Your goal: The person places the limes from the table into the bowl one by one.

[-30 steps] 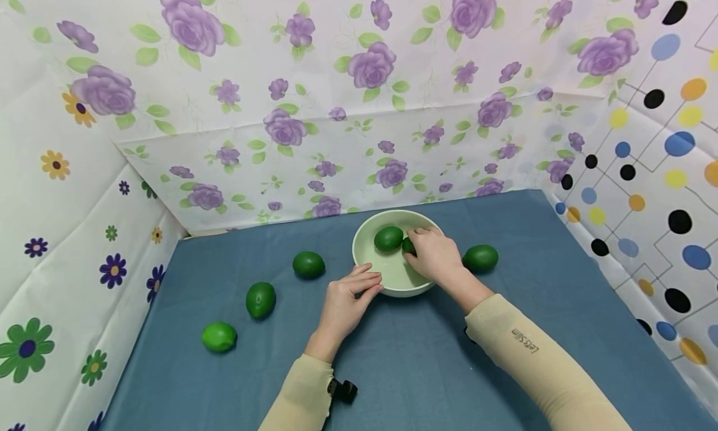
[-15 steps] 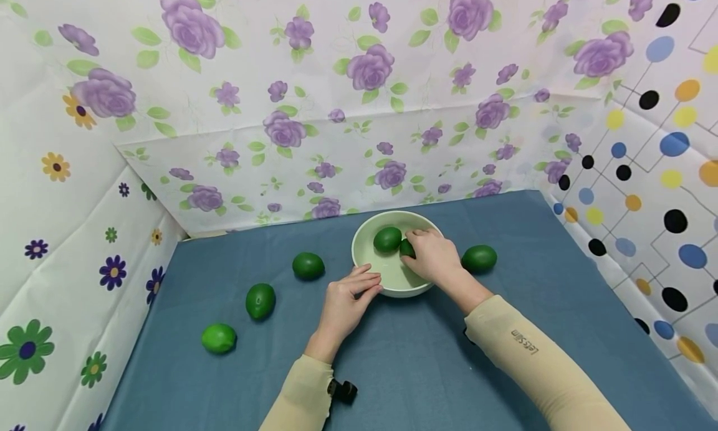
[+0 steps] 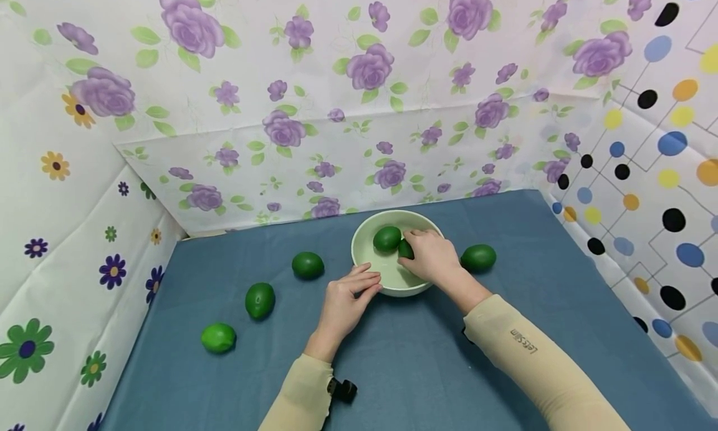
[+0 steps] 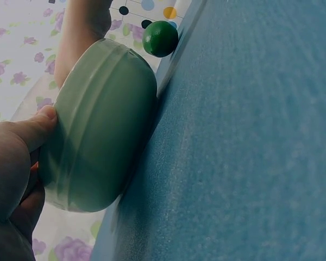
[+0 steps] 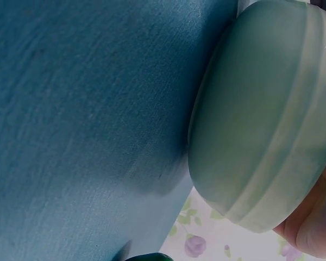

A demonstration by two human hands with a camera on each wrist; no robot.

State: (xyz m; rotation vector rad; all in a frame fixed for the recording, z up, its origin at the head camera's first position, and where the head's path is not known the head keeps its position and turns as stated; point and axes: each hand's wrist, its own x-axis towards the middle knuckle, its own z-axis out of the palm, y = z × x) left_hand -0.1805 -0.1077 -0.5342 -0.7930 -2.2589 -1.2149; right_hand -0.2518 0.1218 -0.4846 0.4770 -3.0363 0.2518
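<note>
A pale green bowl stands on the blue cloth in the head view, one dark green lime lying inside it. My right hand reaches over the bowl's right rim, its fingers and thumb around a second lime, which they partly cover. At the bowl's near left rim, my left hand holds the edge. The left wrist view shows that thumb against the bowl's outer wall, with the other fingers partly hidden behind it.
Just right of the bowl lies another lime. To the left, two dark limes and a brighter green one form a slanting row. Patterned cloth walls enclose the back and sides of the blue cloth.
The lime under my right hand has shifted very slightly left within the bowl, along with the fingers. My left hand stays at the rim.
</note>
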